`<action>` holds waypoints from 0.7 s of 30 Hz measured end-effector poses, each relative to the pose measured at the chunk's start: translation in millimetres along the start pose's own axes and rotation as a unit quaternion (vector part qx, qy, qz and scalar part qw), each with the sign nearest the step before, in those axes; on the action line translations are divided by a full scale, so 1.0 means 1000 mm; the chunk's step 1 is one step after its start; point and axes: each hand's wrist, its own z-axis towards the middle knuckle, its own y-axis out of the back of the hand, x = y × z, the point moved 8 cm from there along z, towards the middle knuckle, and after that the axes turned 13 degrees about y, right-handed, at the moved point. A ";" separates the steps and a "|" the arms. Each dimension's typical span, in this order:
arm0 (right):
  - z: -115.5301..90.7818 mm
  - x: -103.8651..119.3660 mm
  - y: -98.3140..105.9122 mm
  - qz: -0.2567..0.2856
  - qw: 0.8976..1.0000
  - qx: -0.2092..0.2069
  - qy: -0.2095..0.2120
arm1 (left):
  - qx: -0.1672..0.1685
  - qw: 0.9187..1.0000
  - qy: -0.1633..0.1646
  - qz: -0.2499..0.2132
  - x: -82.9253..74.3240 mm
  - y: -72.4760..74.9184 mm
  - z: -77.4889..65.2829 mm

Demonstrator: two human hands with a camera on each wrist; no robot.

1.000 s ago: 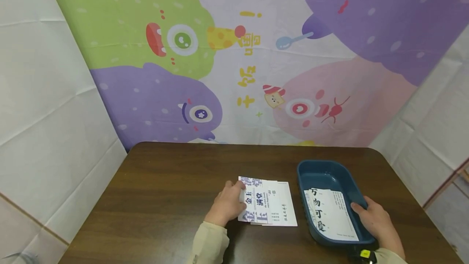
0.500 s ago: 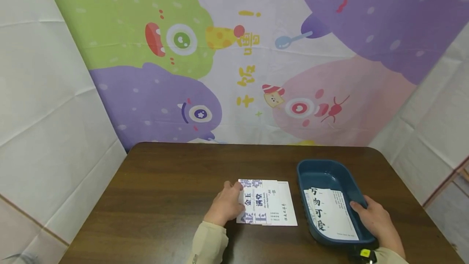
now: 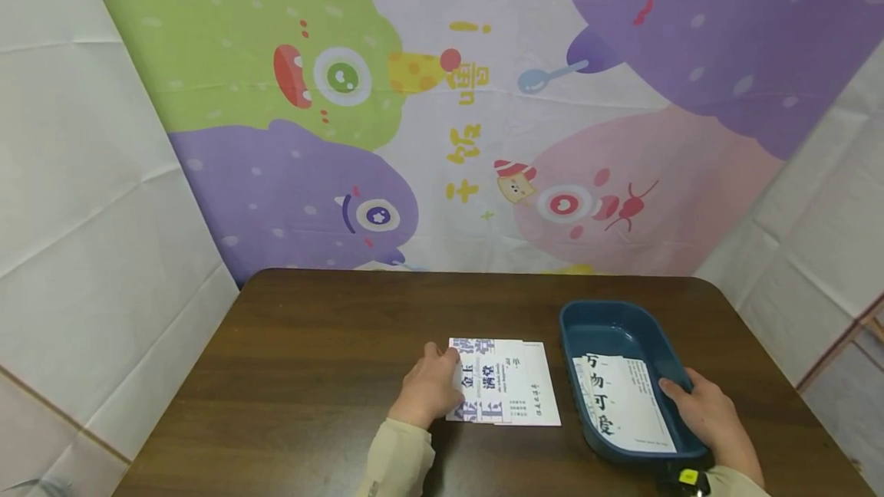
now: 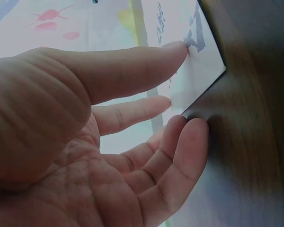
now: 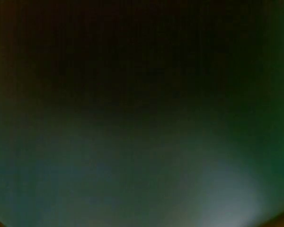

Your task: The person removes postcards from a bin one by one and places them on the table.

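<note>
A stack of white cards with purple and black lettering (image 3: pixel 493 382) lies on the table left of a dark blue tray (image 3: pixel 608 317). My left hand (image 3: pixel 430 386) touches the stack's left side. In the left wrist view, its thumb and index fingertip rest on the card face, while the other fingers bend loosely by the corner. My right hand (image 3: pixel 711 413) grips the tray's right rim, thumb over the inner side; its other fingers are mostly hidden. Inside the tray are white cards (image 3: pixel 628 405) with large black characters. Only dark blur fills the right wrist view.
The brown wooden table (image 3: pixel 311 366) has rounded far corners. Behind it hangs a cloth printed with cartoon monsters (image 3: pixel 345 83). White sheets (image 3: pixel 103 175) stand on both sides.
The top purple-lettered card has slid slightly towards me over the one beneath, and my left hand has shifted a little with it. The right hand and tray stay put.
</note>
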 end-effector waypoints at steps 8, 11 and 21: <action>0.001 -0.001 0.000 -0.004 1.000 0.001 0.007 | -0.004 1.000 -0.005 -0.002 0.000 0.001 -0.002; 0.002 -0.003 -0.001 -0.005 1.000 0.002 0.006 | -0.002 1.000 -0.004 -0.004 0.000 0.001 -0.002; 0.002 -0.002 0.000 -0.009 1.000 -0.004 0.009 | 0.003 1.000 0.000 -0.014 0.001 0.000 -0.001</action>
